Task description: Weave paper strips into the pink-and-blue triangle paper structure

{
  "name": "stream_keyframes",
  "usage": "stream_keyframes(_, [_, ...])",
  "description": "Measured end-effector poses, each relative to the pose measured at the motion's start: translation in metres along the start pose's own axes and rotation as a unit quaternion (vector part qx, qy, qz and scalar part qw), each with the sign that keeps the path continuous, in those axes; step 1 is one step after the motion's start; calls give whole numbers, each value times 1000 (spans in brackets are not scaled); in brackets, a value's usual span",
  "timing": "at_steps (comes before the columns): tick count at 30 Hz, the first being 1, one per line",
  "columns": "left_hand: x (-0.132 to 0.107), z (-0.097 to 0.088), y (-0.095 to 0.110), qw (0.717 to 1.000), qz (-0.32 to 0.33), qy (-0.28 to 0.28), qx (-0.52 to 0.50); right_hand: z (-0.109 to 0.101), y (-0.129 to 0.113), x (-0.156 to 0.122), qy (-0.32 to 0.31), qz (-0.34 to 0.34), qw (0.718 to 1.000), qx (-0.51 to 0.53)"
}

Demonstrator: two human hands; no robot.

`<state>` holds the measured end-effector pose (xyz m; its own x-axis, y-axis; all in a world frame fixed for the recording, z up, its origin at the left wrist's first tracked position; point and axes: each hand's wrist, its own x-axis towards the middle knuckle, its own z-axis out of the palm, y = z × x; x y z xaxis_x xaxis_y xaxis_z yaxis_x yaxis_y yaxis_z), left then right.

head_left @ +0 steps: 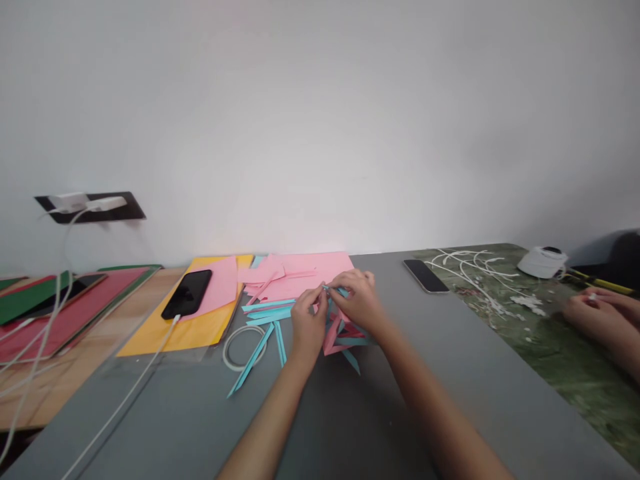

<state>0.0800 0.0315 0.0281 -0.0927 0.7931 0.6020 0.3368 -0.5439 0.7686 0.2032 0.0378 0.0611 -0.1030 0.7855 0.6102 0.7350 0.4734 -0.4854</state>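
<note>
My left hand (309,316) and my right hand (357,298) meet above the grey table, fingertips pinched close together. Between them they grip the end of a blue paper strip (343,292). Under my right hand hangs a woven piece of pink and blue paper strips (344,333), partly hidden by the fingers. Left of my left hand lie loose folded blue paper strips (255,360), some crossing a pale ring (235,348). Behind them are pink paper strips (270,277) on a pink paper sheet (330,265).
A charging black phone (187,294) rests on yellow paper (200,333) at left. Another phone (426,276) lies at right. Beyond it are white cords (470,267), a white cap-like object (543,262) and another person's hands (600,317). Wall sockets (93,207) hold plugged chargers.
</note>
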Motion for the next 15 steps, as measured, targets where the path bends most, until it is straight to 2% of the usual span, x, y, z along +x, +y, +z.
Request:
stream_keyframes(3, [-1,0,1,1000,-8,6,7,0,1,0,-5,-8,1000,-1])
stream_keyframes(7, [-4,2,2,997,-48,51,17,0,3,-1,4,-4,1000,-10])
stream_keyframes(10, [-6,3,4,995,-71,64,12,2,4,-1,6,-6,1000,-16])
stream_keyframes(15, [-5,1,7,997,-49,51,24,2,5,-1,11,-18,1000,-18])
